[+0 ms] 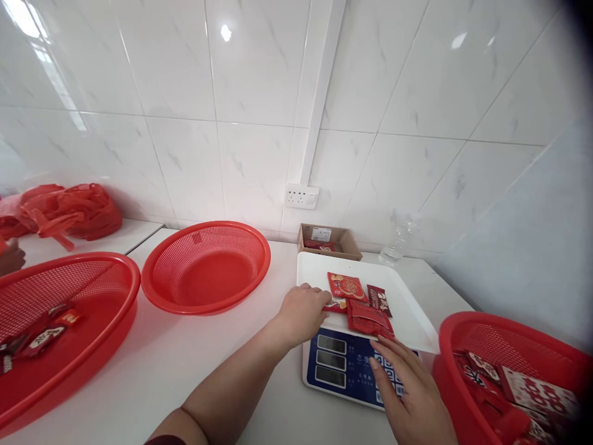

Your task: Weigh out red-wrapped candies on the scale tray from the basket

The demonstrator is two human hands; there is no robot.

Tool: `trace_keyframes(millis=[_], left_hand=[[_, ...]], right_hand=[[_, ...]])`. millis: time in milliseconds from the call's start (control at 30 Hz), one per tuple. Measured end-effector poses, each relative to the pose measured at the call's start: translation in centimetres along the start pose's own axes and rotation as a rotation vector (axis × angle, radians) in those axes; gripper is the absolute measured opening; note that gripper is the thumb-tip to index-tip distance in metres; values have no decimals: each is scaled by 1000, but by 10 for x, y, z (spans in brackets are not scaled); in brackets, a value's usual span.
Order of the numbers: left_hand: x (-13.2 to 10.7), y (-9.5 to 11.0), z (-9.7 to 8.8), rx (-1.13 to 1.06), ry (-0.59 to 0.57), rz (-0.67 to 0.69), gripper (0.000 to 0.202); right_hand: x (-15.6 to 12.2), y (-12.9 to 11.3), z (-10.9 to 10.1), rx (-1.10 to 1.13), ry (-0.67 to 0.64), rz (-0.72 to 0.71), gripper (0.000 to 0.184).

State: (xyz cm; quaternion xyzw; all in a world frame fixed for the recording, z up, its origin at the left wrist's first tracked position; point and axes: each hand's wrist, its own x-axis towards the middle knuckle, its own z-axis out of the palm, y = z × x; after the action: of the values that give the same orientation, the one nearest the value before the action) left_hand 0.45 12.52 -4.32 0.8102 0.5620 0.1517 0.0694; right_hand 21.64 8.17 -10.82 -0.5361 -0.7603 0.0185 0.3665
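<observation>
A white weighing tray (pixel 407 309) sits on a blue-faced digital scale (pixel 345 361). Several red snack packets (pixel 365 306) lie on the tray. My left hand (pixel 303 312) reaches onto the tray's near left edge, its fingers closed on a small red packet (pixel 336 305). My right hand (pixel 407 389) lies flat and open over the scale's front panel, just below the tray's near edge, holding nothing.
An empty red mesh basket (pixel 206 266) stands left of the scale. Another red basket (pixel 60 327) at far left and a third (pixel 509 377) at right hold red packets. A cardboard box (pixel 328 240), a clear bottle (pixel 398 241), a wall socket (pixel 302 196) and red bags (pixel 65 210) line the wall.
</observation>
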Motion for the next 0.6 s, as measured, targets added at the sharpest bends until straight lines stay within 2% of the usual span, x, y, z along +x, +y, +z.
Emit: trace_keyframes(millis=[267, 600], left_hand=[[2, -2, 8, 0, 44, 11, 25], [-7, 7, -4, -228, -105, 58, 23]], right_hand=[[4, 10, 8, -85, -90, 78, 51], [8, 20, 17, -235, -66, -7, 58]])
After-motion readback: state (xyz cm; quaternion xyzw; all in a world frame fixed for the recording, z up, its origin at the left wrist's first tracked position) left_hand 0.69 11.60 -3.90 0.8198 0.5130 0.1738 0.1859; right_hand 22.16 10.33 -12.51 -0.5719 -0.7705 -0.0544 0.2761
